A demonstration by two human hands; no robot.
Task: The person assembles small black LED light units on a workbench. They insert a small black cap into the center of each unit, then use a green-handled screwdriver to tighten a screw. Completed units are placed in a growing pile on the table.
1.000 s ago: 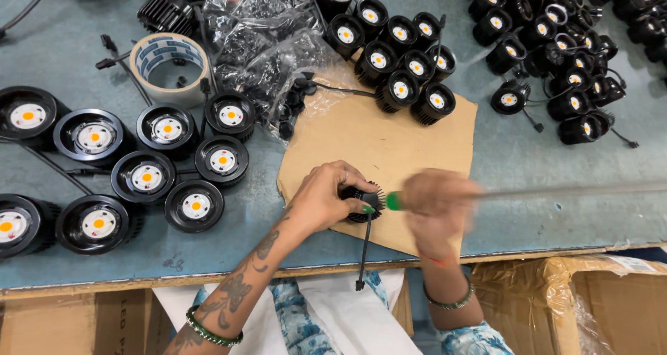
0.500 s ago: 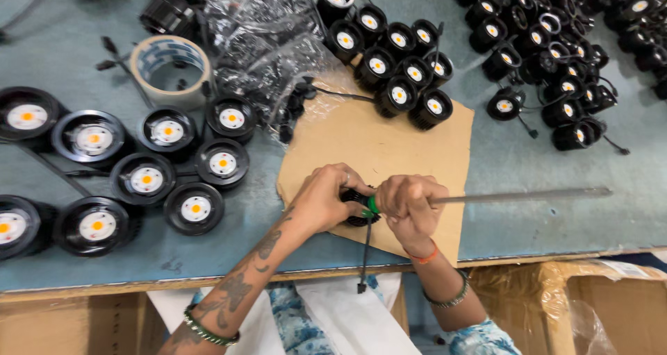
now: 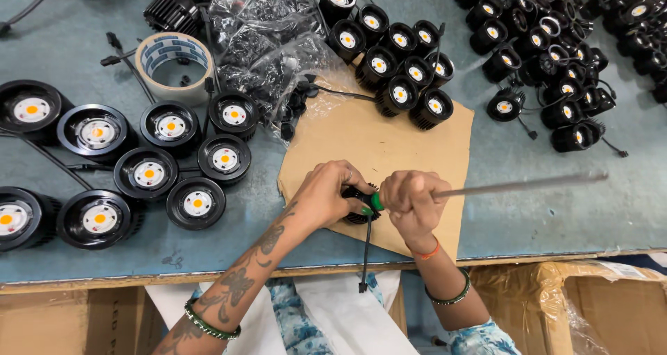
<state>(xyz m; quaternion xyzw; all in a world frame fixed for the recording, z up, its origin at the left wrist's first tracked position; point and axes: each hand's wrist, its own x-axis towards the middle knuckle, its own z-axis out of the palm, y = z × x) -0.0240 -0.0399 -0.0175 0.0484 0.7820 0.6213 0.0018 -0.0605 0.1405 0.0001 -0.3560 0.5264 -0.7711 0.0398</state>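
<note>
My left hand (image 3: 328, 192) grips a small black finned lamp body (image 3: 359, 206) on a brown cardboard sheet (image 3: 389, 146) near the table's front edge. A black cable (image 3: 365, 254) hangs from the lamp over the edge. My right hand (image 3: 410, 202) is closed on a screwdriver with a green handle end (image 3: 376, 201). Its long metal shaft (image 3: 517, 185) sticks out to the right, and the handle end meets the lamp body.
Several larger round black lamps (image 3: 170, 126) with yellow centres lie at left. Small black lamps (image 3: 399, 63) cluster at the back centre and back right (image 3: 556, 70). A tape roll (image 3: 174, 58) and clear plastic bags (image 3: 271, 42) lie behind. Cardboard boxes (image 3: 604, 306) stand below the table edge.
My right hand has drawn in toward the lamp from the right and now sits against my left hand. The screwdriver shaft still points right.
</note>
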